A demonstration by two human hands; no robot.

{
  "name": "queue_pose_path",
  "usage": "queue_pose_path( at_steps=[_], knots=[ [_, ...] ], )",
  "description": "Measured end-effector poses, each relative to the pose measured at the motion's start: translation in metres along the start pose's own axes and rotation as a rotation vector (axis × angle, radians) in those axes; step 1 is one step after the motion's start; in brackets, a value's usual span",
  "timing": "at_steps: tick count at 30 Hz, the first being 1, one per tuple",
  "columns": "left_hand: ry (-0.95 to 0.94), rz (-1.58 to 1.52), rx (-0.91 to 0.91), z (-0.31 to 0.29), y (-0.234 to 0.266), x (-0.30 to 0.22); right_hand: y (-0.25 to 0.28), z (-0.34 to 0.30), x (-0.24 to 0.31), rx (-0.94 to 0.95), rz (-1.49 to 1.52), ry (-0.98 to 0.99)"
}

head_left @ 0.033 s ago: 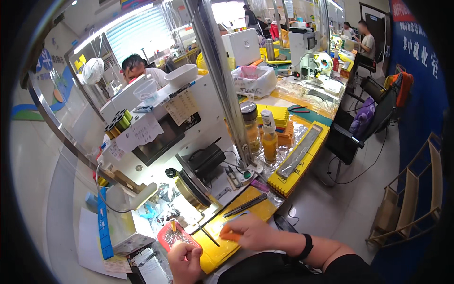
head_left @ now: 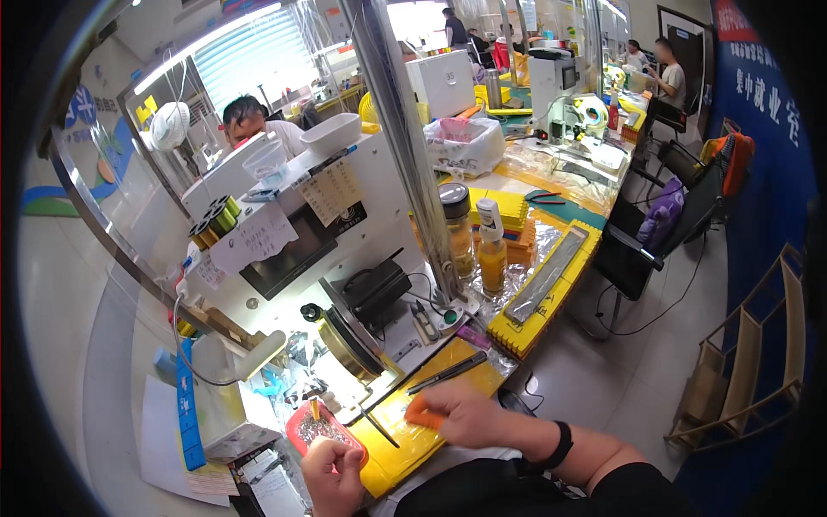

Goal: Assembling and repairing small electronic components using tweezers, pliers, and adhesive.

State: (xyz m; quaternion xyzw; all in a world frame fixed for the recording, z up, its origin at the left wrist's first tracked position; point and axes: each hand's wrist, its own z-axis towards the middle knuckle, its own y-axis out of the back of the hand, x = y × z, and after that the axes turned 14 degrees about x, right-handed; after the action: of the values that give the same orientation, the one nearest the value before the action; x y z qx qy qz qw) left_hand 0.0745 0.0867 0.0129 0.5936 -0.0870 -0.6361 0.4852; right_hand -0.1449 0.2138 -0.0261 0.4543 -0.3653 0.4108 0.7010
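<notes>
My right hand [head_left: 469, 415] is closed on a small orange piece [head_left: 422, 412], held above the yellow mat [head_left: 392, 472]. What kind of piece it is, I cannot make out. To the lower left, my left hand [head_left: 332, 479] is closed with thumb and fingers pressed together; anything between them is too small to name. Just beyond the left hand sits a red tray [head_left: 295, 431] full of small metal parts, with a yellow stick standing in it. A black pen-like tool [head_left: 448, 372] lies on the mat's far part. Between the hands a thin dark rod [head_left: 379, 429] reaches over the mat.
A white machine with a round reel [head_left: 351, 346] and a lit lamp [head_left: 262, 357] stands beyond the mat. To the right are an orange-liquid bottle [head_left: 492, 250], a lidded jar [head_left: 457, 228] and stacked yellow trays [head_left: 538, 297]. A metal post [head_left: 405, 146] rises behind. Another person sits across.
My right hand has shifted slightly up and to the right with the orange piece. The left hand has hardly moved.
</notes>
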Motion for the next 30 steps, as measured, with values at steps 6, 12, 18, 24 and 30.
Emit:
queue_pose_path(
  at_steps=[6,12,18,24,30],
  knots=[
    [0.044,-0.031,-0.04,-0.001,0.008,0.037,0.073,0.027,-0.035,-0.364,0.224,-0.186],
    [0.045,-0.028,-0.018,0.019,0.008,0.04,0.117,0.066,-0.053,-0.339,0.152,-0.226],
    [0.013,0.071,-0.019,0.033,0.016,0.051,0.113,0.105,-0.044,-0.101,0.114,-0.333],
    [0.011,0.038,-0.111,0.019,0.03,0.056,0.085,0.123,-0.045,0.085,0.323,-0.358],
    [0.16,0.255,-0.391,0.0,0.103,0.095,0.066,0.139,-0.049,0.276,0.544,-0.34]
  ],
)
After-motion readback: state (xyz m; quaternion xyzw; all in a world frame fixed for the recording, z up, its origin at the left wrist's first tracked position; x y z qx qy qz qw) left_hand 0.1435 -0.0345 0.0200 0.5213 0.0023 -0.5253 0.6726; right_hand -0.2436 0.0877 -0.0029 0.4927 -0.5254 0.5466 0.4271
